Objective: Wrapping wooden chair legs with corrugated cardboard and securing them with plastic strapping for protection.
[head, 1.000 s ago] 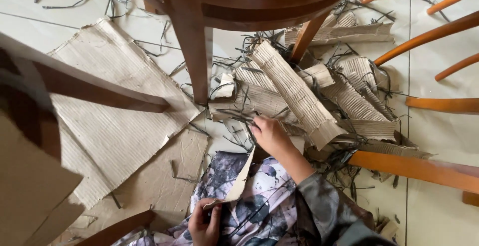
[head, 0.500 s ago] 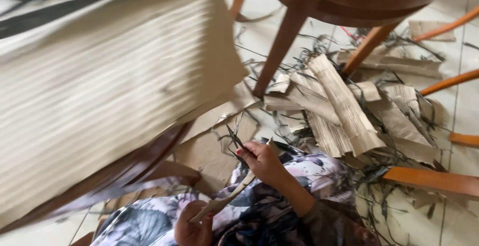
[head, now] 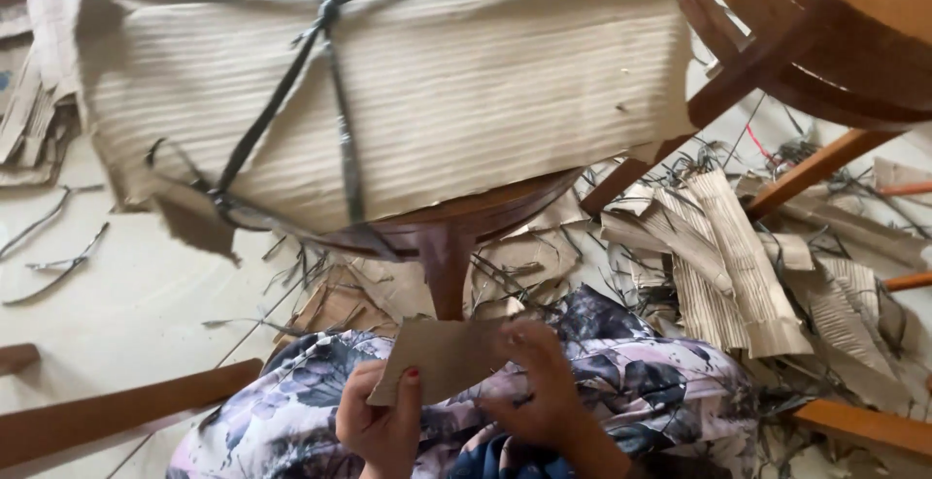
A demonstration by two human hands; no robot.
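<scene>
A flat scrap of brown cardboard [head: 442, 353] is held over my lap, which is covered in floral cloth [head: 660, 392]. My left hand [head: 381, 423] pinches its lower left corner, thumb on top. My right hand [head: 539, 382] grips its right edge, slightly blurred. Just beyond the scrap stands a dark wooden furniture leg [head: 449, 270]. Above it a large cardboard-wrapped bundle [head: 437, 100], bound with black straps [head: 335, 71], rests on a round wooden seat.
Torn corrugated cardboard strips [head: 738, 256] and black strap offcuts litter the tiled floor at right. Wooden furniture legs [head: 815, 164] cross the upper right. Another wooden leg [head: 116, 411] lies at lower left. More cardboard scraps [head: 34, 110] sit at far left.
The view swung left and up from the floor debris to the strapped bundle. My right hand came back from the pile to my lap, and both hands now hold the cardboard scrap.
</scene>
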